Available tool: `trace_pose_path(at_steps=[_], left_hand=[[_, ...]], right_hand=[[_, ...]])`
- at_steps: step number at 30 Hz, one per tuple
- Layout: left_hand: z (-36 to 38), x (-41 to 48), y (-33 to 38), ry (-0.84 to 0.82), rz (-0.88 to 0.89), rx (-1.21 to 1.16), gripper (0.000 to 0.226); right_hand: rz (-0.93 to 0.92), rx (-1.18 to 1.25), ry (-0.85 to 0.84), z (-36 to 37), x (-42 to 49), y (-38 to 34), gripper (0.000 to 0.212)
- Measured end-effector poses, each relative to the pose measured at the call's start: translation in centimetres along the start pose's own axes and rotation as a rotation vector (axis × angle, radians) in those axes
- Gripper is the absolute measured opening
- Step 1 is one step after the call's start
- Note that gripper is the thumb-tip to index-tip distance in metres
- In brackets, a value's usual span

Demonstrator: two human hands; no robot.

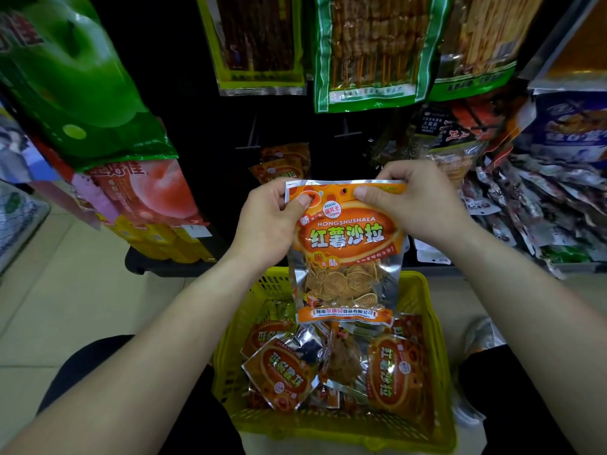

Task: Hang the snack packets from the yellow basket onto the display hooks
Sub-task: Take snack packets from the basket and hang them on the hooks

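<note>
Both hands (262, 221) (410, 198) pinch packet (345, 251); fingers hidden behind it.

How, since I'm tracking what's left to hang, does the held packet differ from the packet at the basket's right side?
The held packet hangs upright above the yellow basket; the right packet lies sideways inside it. The left hand and right hand pinch the held packet's top; no hand touches the right packet. Both share the same orange label.
</note>
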State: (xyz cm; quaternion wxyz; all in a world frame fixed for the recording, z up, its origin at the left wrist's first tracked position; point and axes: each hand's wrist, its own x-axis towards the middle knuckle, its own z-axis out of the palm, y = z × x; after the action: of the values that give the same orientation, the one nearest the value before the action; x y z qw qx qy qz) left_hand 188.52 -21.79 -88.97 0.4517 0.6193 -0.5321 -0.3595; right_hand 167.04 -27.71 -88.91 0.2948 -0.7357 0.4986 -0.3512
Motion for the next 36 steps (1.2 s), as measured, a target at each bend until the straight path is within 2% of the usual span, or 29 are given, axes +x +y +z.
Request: trace_pose_path(at_steps=[9,11,14,18,24,31,34,36], left_hand=[[-0.1,0.1,-0.3,-0.003,0.018,0.018,0.024],[0.0,0.1,-0.5,-0.005,0.024,0.021,0.022],[0.2,0.1,-0.8,-0.011,0.04,0.014,0.016],[0.2,-0.3,-1.3,-0.043,0.049,0.012,0.011],[-0.8,-0.9,-2.4,-0.079,0.077,0.018,0.013],[-2.7,-1.1,-4.3,-0.074,0.093,0.04,0.019],[-3.5,-0.9,-5.6,-0.088,0.029,0.056,0.012],[-4.4,-0.7,-6.9,-0.086,-0.038,0.13,0.019]], right_hand=[[0.0,-0.048,-0.032,-0.2,0.0,-0.2,0.032],[-0.018,-0.144,-0.047,-0.3,0.0,-0.5,0.029],[-0.183,-0.402,-0.064,-0.5,0.0,-1.1,0.022],[-0.291,-0.538,-0.2,0.0,-0.1,-2.1,0.021],[-0.165,-0.417,-0.367,2.0,-0.7,-2.4,0.022],[-0.115,-0.406,-0.388,5.2,-0.8,-2.8,0.01],[-0.115,-0.499,-0.375,6.3,0.3,-2.8,0.009],[-0.13,-0.572,-0.348,6.8,1.5,-2.5,0.012]])
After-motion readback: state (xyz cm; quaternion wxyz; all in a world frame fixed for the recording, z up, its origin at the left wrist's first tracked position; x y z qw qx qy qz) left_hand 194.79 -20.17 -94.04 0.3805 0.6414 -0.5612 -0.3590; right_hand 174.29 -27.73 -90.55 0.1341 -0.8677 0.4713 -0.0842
